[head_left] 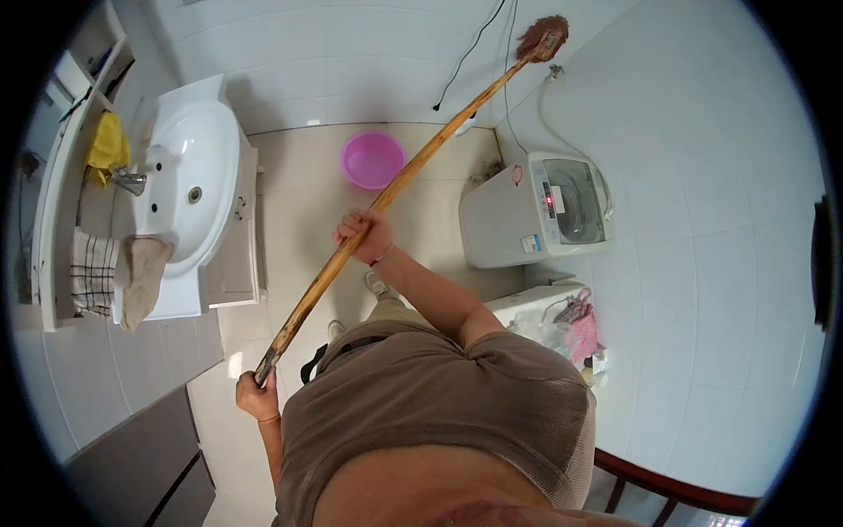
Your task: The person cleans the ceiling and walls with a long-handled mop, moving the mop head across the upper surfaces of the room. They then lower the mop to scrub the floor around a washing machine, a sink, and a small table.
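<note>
- Holding long yellow-brown wooden mop pole w/ both hands, slanting from low L to high R in head view.
- Curling R hand shut round mid part of pole, not spreading fingers.
- Closing L hand round dark low end, apart from R hand.
- Putting brown shaggy mop head up by white tiled wall, nr small metal tap; not showing clearly if touching wall.
- Passing pole in front of edge of round pink plastic tub, sitting on pale shiny floor.
- Standing nr R side: boxy white washing machine, w/ lit red no. on panel.
- Sitting nr L side: curvy white sink, w/ yellow cloth hanging by silver faucet, plus checked cloth & plain tan cloth lower down.
</note>
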A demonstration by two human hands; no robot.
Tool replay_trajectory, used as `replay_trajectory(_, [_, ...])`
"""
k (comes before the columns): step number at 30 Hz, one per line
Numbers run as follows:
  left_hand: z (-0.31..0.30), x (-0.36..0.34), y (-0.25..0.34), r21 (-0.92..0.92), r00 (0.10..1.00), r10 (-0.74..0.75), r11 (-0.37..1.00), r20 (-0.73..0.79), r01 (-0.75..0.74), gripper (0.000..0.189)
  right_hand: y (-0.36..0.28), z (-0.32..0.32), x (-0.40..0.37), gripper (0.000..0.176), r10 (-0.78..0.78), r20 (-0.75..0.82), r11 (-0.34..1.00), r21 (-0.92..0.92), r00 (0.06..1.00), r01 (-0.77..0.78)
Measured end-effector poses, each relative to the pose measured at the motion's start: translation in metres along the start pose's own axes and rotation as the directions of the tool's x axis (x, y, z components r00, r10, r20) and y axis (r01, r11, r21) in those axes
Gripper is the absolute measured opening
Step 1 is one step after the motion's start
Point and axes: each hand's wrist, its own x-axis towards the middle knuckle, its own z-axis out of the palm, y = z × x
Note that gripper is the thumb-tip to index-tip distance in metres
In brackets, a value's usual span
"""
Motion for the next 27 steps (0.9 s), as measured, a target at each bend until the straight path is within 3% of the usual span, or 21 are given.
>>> replay_trajectory(1, [0.002, -0.004, -0.011, 0.009, 1.0, 0.016, 1.0, 0.019, -0.016, 0.038, 0.009, -0.002, -0.003, 0.017, -0.001, 0.003, 1.0, -0.001, 1.0, 0.001])
replay_trajectory(3, [0.002, -0.014, -0.034, 0.021, 0.995, -0.037, 0.999, 0.092, 0.035, 0.039, 0.026, -0.005, -0.009, 0.018, 0.048, -0.2, 0.999, 0.001, 0.979, -0.049])
replay_trajectory(4, [0.001, -0.019, -0.05, 0.04, 0.982, -0.092, 0.995, 0.165, 0.087, 0.04, 0.039, -0.006, -0.013, 0.018, 0.048, -0.195, 0.999, 0.001, 0.98, -0.048])
replay_trajectory(6, [0.0, -0.034, -0.096, 0.034, 0.985, -0.075, 0.997, 0.157, 0.071, 0.039, 0.071, -0.008, -0.025, 0.016, 0.182, -0.202, 0.978, -0.066, 0.962, -0.199])
replay_trajectory(7, [-0.003, -0.042, -0.121, 0.027, 0.982, -0.077, 0.997, 0.17, 0.074, 0.038, 0.088, -0.01, -0.03, 0.016, 0.182, -0.198, 0.978, -0.064, 0.963, -0.198])
replay_trajectory(10, [-0.036, -0.065, -0.173, 0.046, 0.977, -0.094, 0.995, 0.192, 0.087, 0.036, 0.141, -0.014, -0.051, 0.01, 0.511, -0.213, 0.827, -0.144, 0.833, -0.544])
replay_trajectory(11, [-0.05, -0.071, -0.189, 0.069, 0.967, -0.138, 0.99, 0.216, 0.126, 0.035, 0.157, -0.015, -0.055, 0.01, 0.516, -0.206, 0.825, -0.143, 0.832, -0.547])
replay_trajectory(13, [-0.083, -0.08, -0.217, 0.137, 0.965, -0.13, 0.986, 0.23, 0.1, 0.038, 0.185, -0.011, -0.062, 0.009, 0.692, -0.168, 0.693, -0.121, 0.702, -0.711])
replay_trajectory(15, [-0.11, -0.086, -0.233, 0.163, 0.966, -0.142, 0.981, 0.218, 0.107, 0.039, 0.202, -0.005, -0.066, 0.008, 0.721, -0.151, 0.67, -0.097, 0.677, -0.736])
replay_trajectory(18, [-0.144, -0.092, -0.241, 0.27, 0.989, -0.039, 0.963, 0.146, -0.002, 0.043, 0.225, -0.016, -0.068, 0.008, 0.765, -0.103, 0.638, -0.021, 0.636, -0.77])
replay_trajectory(20, [-0.161, -0.097, -0.233, 0.343, 0.978, -0.048, 0.939, 0.203, -0.025, 0.044, 0.225, -0.006, -0.069, 0.005, 0.8, -0.123, 0.592, -0.002, 0.588, -0.806])
replay_trajectory(24, [-0.161, -0.106, -0.229, 0.377, 0.973, -0.068, 0.926, 0.221, -0.021, 0.05, 0.22, -0.017, -0.063, 0.002, 0.787, -0.147, 0.611, 0.051, 0.599, -0.79])
replay_trajectory(27, [-0.139, -0.092, -0.185, 0.411, 0.987, -0.048, 0.911, 0.152, -0.019, 0.052, 0.197, -0.039, -0.049, 0.006, 0.721, -0.026, 0.685, 0.173, 0.692, -0.707])
